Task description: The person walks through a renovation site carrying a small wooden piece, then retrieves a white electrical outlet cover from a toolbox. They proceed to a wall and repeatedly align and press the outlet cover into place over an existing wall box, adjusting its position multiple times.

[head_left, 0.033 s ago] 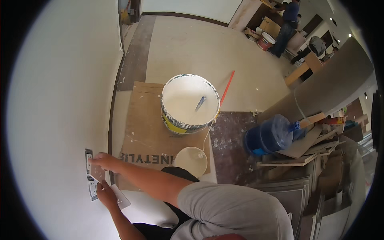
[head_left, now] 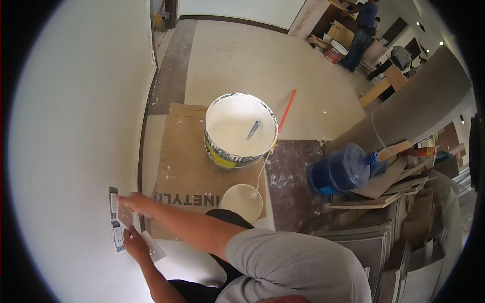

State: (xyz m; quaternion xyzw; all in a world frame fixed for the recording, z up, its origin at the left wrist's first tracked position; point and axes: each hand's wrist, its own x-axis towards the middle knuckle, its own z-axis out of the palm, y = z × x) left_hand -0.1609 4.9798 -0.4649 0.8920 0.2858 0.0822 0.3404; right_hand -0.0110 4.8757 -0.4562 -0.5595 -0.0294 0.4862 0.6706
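At the pale wall, our left hand pinches a brownish flat piece, best kept steady beside the upper outlet, where our right hand reaches, fingertips needing care, its grip too blurred to tell.

Moderately bright overall. Ceiling lights glare at two o'clock. Skirting board bows at twelve o'clock. Black vignetting surrounds the view.

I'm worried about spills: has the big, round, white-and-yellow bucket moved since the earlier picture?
No, the bucket shows no shift either way against the flat brown cardboard sheet under it.
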